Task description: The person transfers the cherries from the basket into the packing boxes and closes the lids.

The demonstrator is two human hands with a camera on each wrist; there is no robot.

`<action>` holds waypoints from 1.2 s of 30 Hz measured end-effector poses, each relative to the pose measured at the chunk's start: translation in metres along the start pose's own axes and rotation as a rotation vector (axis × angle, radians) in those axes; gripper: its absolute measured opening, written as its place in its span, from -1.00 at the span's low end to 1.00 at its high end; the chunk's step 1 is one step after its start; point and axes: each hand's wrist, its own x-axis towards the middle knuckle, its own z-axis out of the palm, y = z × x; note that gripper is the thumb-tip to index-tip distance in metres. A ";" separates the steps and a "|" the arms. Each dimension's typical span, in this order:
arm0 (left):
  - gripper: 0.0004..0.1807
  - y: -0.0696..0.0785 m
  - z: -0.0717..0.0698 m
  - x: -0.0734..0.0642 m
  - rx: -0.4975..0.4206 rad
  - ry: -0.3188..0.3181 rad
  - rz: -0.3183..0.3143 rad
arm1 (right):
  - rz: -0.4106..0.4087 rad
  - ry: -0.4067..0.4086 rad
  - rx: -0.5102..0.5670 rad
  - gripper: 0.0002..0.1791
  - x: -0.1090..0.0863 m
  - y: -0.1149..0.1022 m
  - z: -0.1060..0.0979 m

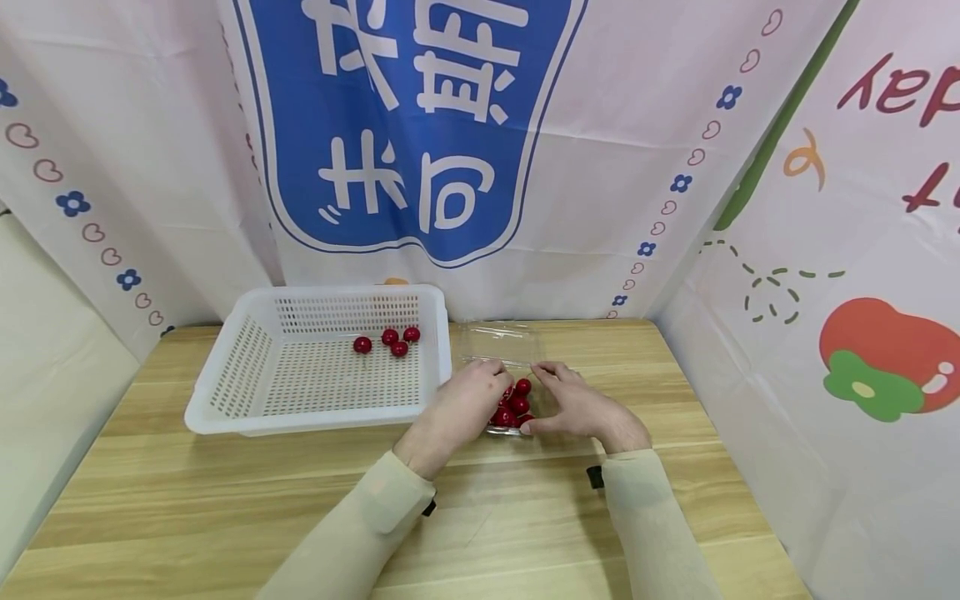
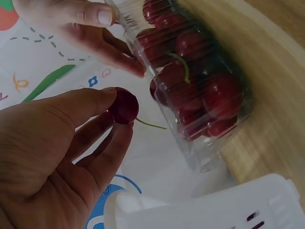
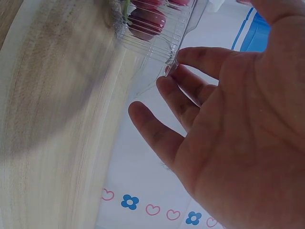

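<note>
My left hand (image 1: 467, 402) pinches a dark red cherry (image 2: 123, 107) between thumb and fingertips; its thin green stem points toward the box. Beside it stands a clear plastic clamshell box (image 2: 202, 161) with several cherries (image 1: 519, 405) inside. The hinged lid (image 1: 501, 342) is folded back, away from me. At the box's right side my right hand (image 1: 581, 410) spreads its thumb and fairly straight fingers, the fingertips (image 3: 185, 56) right at the rim. In the head view, the pinched cherry is hidden behind the left hand.
A white perforated plastic basket (image 1: 322, 418) stands on the left of the wooden table (image 1: 480, 533), with several loose cherries (image 1: 399, 348) at its right end. A printed cloth (image 1: 585, 192) hangs behind the table, and another printed sheet (image 1: 750, 375) along the right.
</note>
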 end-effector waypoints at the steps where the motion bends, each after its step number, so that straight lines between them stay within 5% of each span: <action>1: -0.69 0.000 0.002 0.001 -0.001 0.004 0.004 | -0.001 0.000 -0.001 0.33 0.000 0.000 0.000; 16: -0.76 0.006 0.017 0.006 0.059 0.008 -0.013 | -0.004 0.000 -0.009 0.34 0.000 -0.001 0.000; 30: -0.75 -0.019 -0.017 -0.004 -0.089 0.097 -0.026 | 0.002 0.000 -0.019 0.34 0.000 -0.001 0.000; 36: -0.72 -0.037 -0.027 -0.008 -0.072 0.134 -0.046 | 0.004 0.001 -0.024 0.34 0.000 0.000 0.001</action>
